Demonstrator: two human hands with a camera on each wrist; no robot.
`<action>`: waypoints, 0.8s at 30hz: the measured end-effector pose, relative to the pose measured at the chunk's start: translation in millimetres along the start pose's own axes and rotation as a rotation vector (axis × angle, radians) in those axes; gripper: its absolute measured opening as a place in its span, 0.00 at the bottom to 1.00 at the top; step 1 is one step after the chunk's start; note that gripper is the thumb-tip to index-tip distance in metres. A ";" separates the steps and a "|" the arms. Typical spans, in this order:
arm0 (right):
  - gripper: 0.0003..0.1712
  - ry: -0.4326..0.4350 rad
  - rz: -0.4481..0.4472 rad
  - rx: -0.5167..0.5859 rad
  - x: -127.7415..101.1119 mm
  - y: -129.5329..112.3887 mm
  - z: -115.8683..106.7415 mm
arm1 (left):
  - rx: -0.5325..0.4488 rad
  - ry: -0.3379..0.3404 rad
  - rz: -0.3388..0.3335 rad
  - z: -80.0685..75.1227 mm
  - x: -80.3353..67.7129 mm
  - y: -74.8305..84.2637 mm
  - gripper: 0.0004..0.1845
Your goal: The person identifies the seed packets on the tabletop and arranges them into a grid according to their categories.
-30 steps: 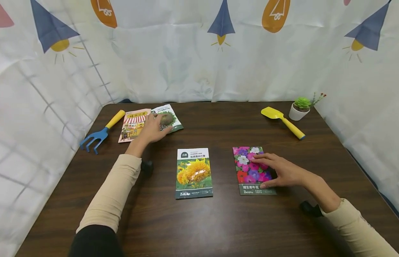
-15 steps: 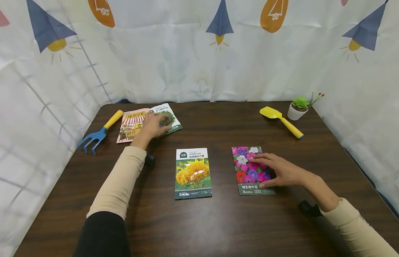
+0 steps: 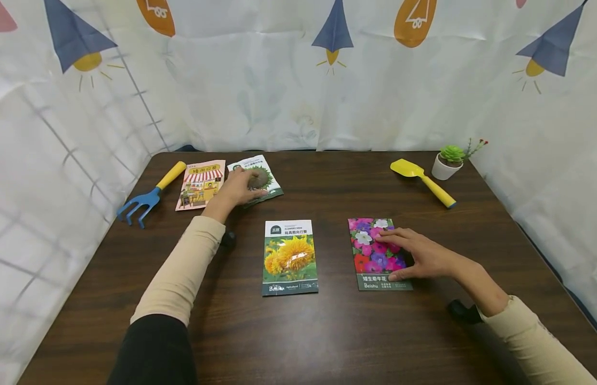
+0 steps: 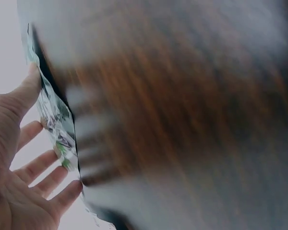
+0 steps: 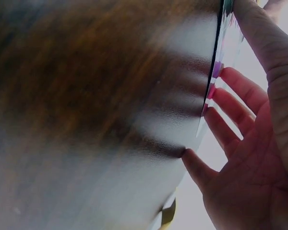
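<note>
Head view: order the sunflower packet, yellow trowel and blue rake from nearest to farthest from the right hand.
From the right hand, which rests on the petunia packet:
1. Yellow trowel, behind it toward the table's far right.
2. Sunflower packet, to its left at table centre; too close to the trowel to rank firmly.
3. Blue rake, far left edge, plainly farthest.

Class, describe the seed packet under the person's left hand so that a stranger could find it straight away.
Start at the dark wooden table and look to its far left corner. The green-and-white seed packet lies beside the striped-awning packet, under the left hand. It alone shows one round, dark flower head.
</note>
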State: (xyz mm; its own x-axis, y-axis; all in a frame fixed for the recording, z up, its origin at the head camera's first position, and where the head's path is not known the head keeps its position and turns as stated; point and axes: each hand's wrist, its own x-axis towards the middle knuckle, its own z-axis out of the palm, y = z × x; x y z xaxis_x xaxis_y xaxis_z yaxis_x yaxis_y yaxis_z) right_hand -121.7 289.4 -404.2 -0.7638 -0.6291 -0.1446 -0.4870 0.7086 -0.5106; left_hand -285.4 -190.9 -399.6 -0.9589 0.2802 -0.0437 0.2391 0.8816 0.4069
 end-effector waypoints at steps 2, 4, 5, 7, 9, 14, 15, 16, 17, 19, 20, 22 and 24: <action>0.53 0.001 -0.002 -0.001 0.3 -0.2 0.1 | 0.006 -0.010 0.016 0.3 1.3 0.5 0.38; 0.53 0.002 -0.005 -0.002 0.5 -0.7 0.1 | 0.009 -0.015 0.021 -0.1 1.8 0.8 0.39; 0.53 0.003 -0.006 -0.002 0.5 -1.1 0.0 | 0.012 -0.017 0.022 -0.6 1.8 1.0 0.39; 0.53 0.005 -0.006 -0.003 0.6 -1.6 0.0 | 0.015 -0.021 0.021 -1.8 1.8 1.6 0.38; 0.53 0.006 -0.007 -0.004 0.7 -2.2 0.0 | 0.014 -0.025 0.014 -2.9 1.5 2.3 0.39; 0.53 0.011 -0.008 -0.010 0.2 -0.6 -0.4 | 0.005 -0.037 -0.002 -2.2 2.2 8.6 0.39; 0.53 0.012 -0.008 -0.011 0.0 -0.2 -0.2 | 0.002 -0.039 -0.004 -1.6 2.2 10.5 0.39; 0.53 0.012 -0.008 -0.012 -0.1 0.2 -0.1 | 0.001 -0.039 -0.003 -0.7 2.3 12.7 0.39; 0.53 0.012 -0.008 -0.012 -0.2 0.4 0.0 | 0.005 -0.039 -0.002 0.1 2.3 15.1 0.39; 0.53 0.011 -0.008 -0.013 -0.3 0.6 0.2 | 0.016 -0.032 -0.005 2.5 2.6 19.2 0.39; 0.53 0.012 -0.009 -0.013 -0.2 0.5 0.2 | 0.022 -0.028 -0.005 3.9 3.0 21.4 0.39; 0.53 0.011 -0.009 -0.011 -0.1 0.0 0.0 | 0.038 -0.020 -0.001 6.7 4.3 25.4 0.39; 0.53 0.011 -0.010 -0.012 -0.1 -0.8 -0.2 | 0.044 -0.020 0.005 8.9 5.9 30.3 0.39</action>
State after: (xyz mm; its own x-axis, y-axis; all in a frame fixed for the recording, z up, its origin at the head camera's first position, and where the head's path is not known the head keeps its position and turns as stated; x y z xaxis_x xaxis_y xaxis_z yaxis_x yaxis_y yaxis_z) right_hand -121.4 289.0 -403.7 -0.7634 -0.6326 -0.1307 -0.4992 0.7061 -0.5021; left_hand -282.4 -159.2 -395.6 -0.9547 0.2915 -0.0607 0.2503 0.8962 0.3663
